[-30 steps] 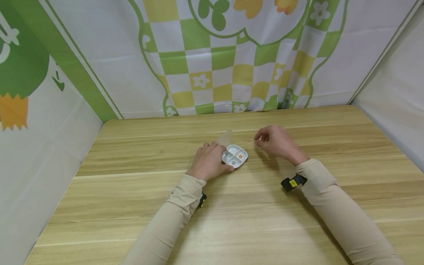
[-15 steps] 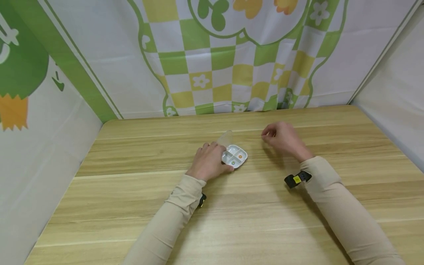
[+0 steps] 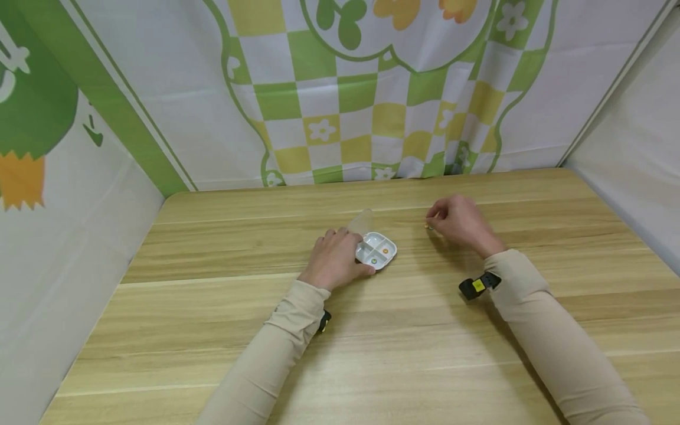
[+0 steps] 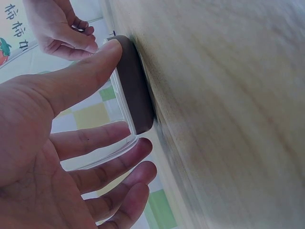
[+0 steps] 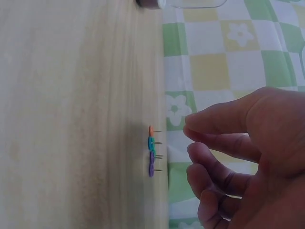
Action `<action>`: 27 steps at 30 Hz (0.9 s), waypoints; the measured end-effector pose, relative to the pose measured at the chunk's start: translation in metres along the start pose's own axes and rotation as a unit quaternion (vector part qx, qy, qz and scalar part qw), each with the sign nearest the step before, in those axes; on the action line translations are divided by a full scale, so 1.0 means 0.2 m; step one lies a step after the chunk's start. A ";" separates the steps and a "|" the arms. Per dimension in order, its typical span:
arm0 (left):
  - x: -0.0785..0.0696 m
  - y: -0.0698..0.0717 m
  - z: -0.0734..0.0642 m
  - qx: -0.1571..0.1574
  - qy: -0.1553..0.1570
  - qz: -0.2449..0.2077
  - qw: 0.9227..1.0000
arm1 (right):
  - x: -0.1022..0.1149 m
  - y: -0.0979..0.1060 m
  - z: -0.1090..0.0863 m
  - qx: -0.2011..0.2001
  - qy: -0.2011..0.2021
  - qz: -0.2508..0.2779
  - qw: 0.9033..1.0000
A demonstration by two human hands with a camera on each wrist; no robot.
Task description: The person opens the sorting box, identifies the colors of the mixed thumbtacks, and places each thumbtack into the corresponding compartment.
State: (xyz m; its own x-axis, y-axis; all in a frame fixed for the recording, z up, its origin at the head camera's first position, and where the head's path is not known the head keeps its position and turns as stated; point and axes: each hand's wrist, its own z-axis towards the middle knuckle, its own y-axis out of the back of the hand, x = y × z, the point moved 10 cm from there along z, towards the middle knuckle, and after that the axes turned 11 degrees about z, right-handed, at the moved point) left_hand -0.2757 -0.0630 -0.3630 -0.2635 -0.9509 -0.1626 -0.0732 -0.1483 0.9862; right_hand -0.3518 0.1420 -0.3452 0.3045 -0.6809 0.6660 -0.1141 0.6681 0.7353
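My left hand (image 3: pixel 334 257) holds a small white four-compartment box (image 3: pixel 394 247) on the table, thumb at its near corner and fingers on its far side. The box's clear lid (image 3: pixel 363 219) stands raised at the back. An orange thumbtack (image 3: pixel 385 251) and a green thumbtack (image 3: pixel 374 261) lie in separate compartments. In the left wrist view the box's side (image 4: pixel 136 90) looks dark. Right of the box hovers my right hand (image 3: pixel 461 219), thumb and index tips close together with nothing visible between them. Below it, several coloured thumbtacks (image 5: pixel 151 150) lie points up.
The wood-grain table (image 3: pixel 404 354) reaches back to a green, yellow and white checked cloth (image 3: pixel 356 124). White cloth walls flank it on both sides. Black straps (image 3: pixel 478 285) sit at both wrists.
My right hand has moved right, away from the box, and now hovers over the thumbtacks, where an orange one shows beside its fingertips. The left hand and box have stayed put.
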 end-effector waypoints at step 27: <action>0.00 0.00 0.00 -0.001 -0.001 -0.002 1.000 | -0.07 -0.01 0.00 0.000 -0.003 -0.031 1.000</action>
State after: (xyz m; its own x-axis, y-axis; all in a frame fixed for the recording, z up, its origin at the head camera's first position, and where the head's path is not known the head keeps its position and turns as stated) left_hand -0.2754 -0.0634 -0.3621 -0.2654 -0.9497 -0.1665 -0.0728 -0.1525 0.9856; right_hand -0.3564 0.1492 -0.3556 0.3057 -0.7231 0.6194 -0.0949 0.6242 0.7755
